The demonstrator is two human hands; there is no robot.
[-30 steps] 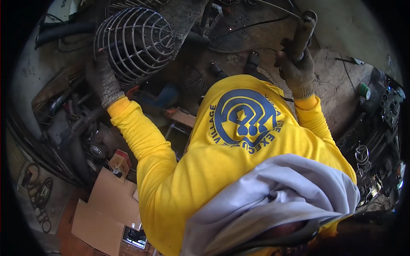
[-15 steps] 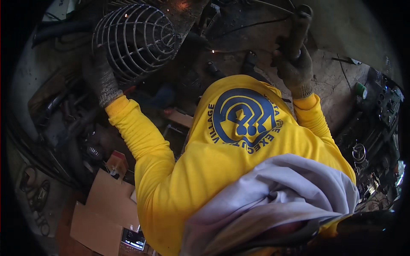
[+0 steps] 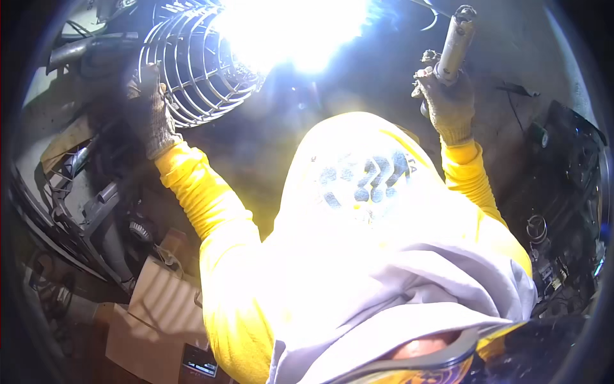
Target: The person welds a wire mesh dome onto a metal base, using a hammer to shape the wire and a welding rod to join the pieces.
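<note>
A cage of curved metal bars (image 3: 185, 83) stands at the upper left, rounded toward its right end. My left hand (image 3: 151, 112), in a soiled knit glove, is closed on the cage's left lower rim. At the upper right, my gloved right hand (image 3: 451, 107) wraps round the worn, tan, tube-shaped handle of what looks like a welding electrode holder (image 3: 458, 45). White arc glare (image 3: 294, 29) covers the cage's right upper part and hides any rod tip there.
Dark metal parts (image 3: 96, 211) crowd the left side, with cardboard (image 3: 153, 345) and a small lit screen (image 3: 199, 360) at the lower left. More metal clutter (image 3: 550, 256) lines the right. A grey pipe (image 3: 93, 50) lies left of the cage.
A blinding white arc has flared up beside the cage, where only small sparks showed before. Both hands keep their grips with hardly any shift.
</note>
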